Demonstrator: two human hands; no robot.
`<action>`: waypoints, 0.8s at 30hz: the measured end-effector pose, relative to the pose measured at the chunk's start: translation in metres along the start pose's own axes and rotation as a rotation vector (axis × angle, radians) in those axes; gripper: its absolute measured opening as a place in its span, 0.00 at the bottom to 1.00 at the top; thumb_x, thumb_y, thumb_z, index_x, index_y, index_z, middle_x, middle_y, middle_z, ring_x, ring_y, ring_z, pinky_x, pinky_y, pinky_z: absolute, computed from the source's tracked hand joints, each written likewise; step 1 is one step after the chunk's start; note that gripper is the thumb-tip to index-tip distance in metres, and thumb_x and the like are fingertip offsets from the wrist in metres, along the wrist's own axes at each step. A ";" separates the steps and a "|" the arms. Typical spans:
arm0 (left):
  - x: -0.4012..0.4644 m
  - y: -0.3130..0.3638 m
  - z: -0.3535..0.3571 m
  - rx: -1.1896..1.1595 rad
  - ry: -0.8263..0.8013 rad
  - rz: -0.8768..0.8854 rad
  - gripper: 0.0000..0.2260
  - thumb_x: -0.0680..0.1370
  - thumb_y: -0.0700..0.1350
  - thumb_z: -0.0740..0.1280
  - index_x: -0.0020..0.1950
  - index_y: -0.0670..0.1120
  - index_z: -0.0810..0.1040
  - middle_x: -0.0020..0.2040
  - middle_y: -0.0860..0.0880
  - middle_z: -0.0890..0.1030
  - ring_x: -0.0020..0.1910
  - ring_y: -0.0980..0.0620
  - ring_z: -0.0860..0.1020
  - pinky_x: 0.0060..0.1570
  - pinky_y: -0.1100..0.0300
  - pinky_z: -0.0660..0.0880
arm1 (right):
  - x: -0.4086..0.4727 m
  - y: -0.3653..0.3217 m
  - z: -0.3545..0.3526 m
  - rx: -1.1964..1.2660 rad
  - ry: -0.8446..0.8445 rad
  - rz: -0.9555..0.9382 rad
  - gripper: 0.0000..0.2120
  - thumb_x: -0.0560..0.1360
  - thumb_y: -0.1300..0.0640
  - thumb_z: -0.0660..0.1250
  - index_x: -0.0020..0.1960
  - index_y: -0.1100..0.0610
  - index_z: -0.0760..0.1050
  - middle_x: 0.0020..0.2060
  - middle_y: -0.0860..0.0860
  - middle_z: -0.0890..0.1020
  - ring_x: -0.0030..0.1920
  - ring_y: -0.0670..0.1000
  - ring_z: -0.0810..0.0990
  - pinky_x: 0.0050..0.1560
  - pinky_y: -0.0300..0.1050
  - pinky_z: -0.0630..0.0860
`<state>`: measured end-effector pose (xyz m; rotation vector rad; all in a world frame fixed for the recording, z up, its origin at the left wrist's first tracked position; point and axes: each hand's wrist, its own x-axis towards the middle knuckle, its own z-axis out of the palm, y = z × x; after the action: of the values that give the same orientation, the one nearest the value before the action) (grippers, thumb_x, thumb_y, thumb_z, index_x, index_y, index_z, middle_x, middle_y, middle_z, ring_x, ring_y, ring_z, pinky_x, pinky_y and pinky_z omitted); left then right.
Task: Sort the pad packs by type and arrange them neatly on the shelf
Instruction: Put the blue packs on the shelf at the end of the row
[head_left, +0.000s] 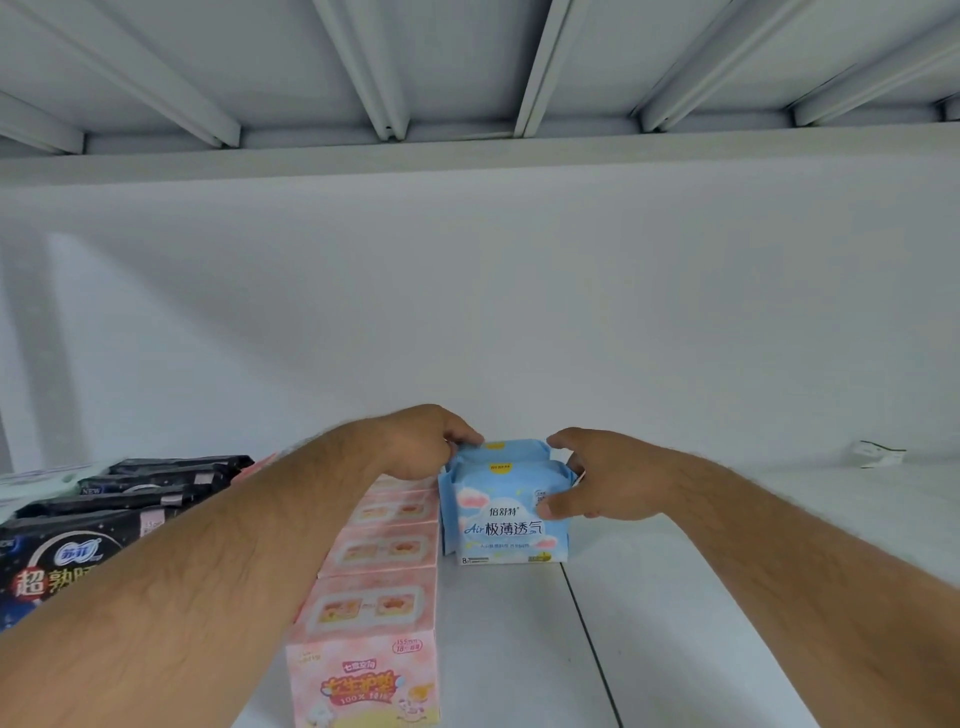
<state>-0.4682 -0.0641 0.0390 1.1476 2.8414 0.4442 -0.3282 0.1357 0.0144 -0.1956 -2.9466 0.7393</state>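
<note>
Light blue pad packs (501, 525) stand upright in a short row on the white shelf (701, 597), one behind another. My left hand (421, 441) grips the left top corner of the rear blue packs. My right hand (597, 480) grips their right side, with the thumb on the face of the front pack. To the left of the blue packs, a row of pink pad boxes (376, 603) runs from front to back. Further left, black pad packs (78, 545) stand in a row, partly hidden by my left forearm.
The shelf's white back wall (519, 312) rises right behind the packs, and the underside of the shelf above (467, 78) hangs overhead. A small white paper tag (878, 453) lies at the back right. Some pale green and white packs (36, 483) show at the far left.
</note>
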 end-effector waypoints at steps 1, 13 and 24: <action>-0.003 -0.001 -0.001 -0.011 0.009 -0.016 0.23 0.80 0.35 0.58 0.72 0.53 0.73 0.71 0.54 0.73 0.68 0.56 0.71 0.65 0.65 0.66 | -0.003 0.002 -0.001 -0.015 0.012 0.007 0.46 0.71 0.41 0.76 0.80 0.50 0.56 0.62 0.46 0.76 0.54 0.46 0.80 0.55 0.39 0.75; -0.074 0.032 0.028 -0.004 0.121 -0.098 0.24 0.81 0.54 0.63 0.76 0.49 0.66 0.73 0.49 0.69 0.70 0.49 0.70 0.64 0.61 0.65 | -0.042 0.011 0.034 0.794 0.247 0.278 0.16 0.81 0.54 0.63 0.63 0.64 0.74 0.61 0.63 0.78 0.67 0.63 0.75 0.71 0.61 0.69; -0.085 0.037 0.037 0.093 0.089 -0.136 0.26 0.84 0.53 0.57 0.80 0.49 0.56 0.79 0.49 0.61 0.75 0.48 0.63 0.73 0.56 0.61 | -0.039 -0.034 0.057 0.762 0.210 0.242 0.08 0.82 0.60 0.55 0.51 0.60 0.72 0.41 0.55 0.78 0.24 0.44 0.75 0.27 0.32 0.68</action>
<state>-0.3763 -0.0885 0.0085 0.9623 3.0225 0.3683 -0.3006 0.0740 -0.0214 -0.5184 -2.2640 1.6752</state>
